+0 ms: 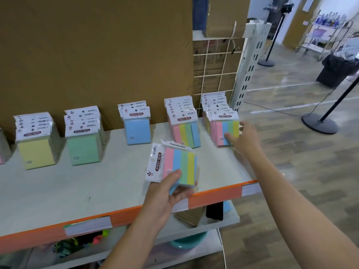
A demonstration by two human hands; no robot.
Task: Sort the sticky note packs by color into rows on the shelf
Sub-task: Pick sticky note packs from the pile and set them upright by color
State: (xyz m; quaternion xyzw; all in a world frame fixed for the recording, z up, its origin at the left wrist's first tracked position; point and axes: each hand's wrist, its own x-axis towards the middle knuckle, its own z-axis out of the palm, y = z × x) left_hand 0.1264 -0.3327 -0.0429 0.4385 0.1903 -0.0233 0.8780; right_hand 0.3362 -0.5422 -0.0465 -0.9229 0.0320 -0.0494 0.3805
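I'm gripping striped packs (182, 166) in my left hand (167, 195); my right hand (242, 140) is seemingly pinching the far-right row (223, 121), steadying it upright.

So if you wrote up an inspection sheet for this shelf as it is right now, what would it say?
Surface: white shelf with an orange front edge and a cardboard backing.
Job's things: yellow row, green row, blue row, striped row and rightmost striped row, all standing along the back.
Clutter: brown box and oddments on the lower shelf.
Hands: left hand grips the held striped packs above the shelf front; right hand pinches the front pack of the rightmost striped row.
Cables: black cable across the floor.
Surroundings: wire grid, stand base, distant trolley.
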